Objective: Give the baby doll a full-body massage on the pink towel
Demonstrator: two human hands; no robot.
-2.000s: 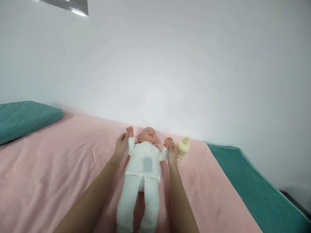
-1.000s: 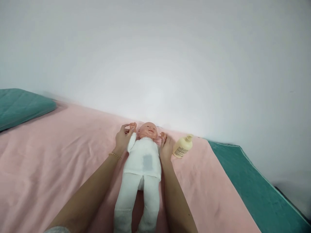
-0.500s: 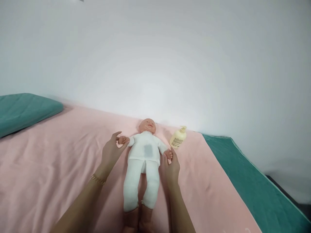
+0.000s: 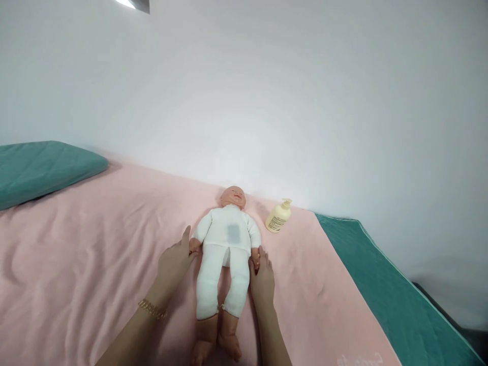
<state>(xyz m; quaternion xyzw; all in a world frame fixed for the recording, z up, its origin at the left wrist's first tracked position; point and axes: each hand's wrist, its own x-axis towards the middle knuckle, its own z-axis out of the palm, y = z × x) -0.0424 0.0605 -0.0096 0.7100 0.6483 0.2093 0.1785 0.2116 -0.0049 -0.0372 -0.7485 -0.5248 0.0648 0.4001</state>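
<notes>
A baby doll (image 4: 213,229) in white clothes lies on its back, its head toward the wall and its bare feet toward me. A grey square marks its chest. My left hand (image 4: 176,260), below a gold bracelet, has its thumb and fingers round the doll's hand on the left side. On the other side, my right hand (image 4: 263,279) pinches the doll's other hand between thumb and fingers. Both doll arms lie down along its body. A pale yellow pump bottle (image 4: 278,217) stands to the right of the doll's head, apart from my hands.
A wrinkled pink sheet (image 4: 324,284) covers the surface under the doll. At the left lies a green quilted pad (image 4: 46,170). More green cloth (image 4: 385,274) shows along the right side. A pale wall (image 4: 244,91) rises close behind the doll.
Both doll arms have come down from spread outward to beside its body. My hands moved with them, toward me and slightly inward. The view has shifted a little.
</notes>
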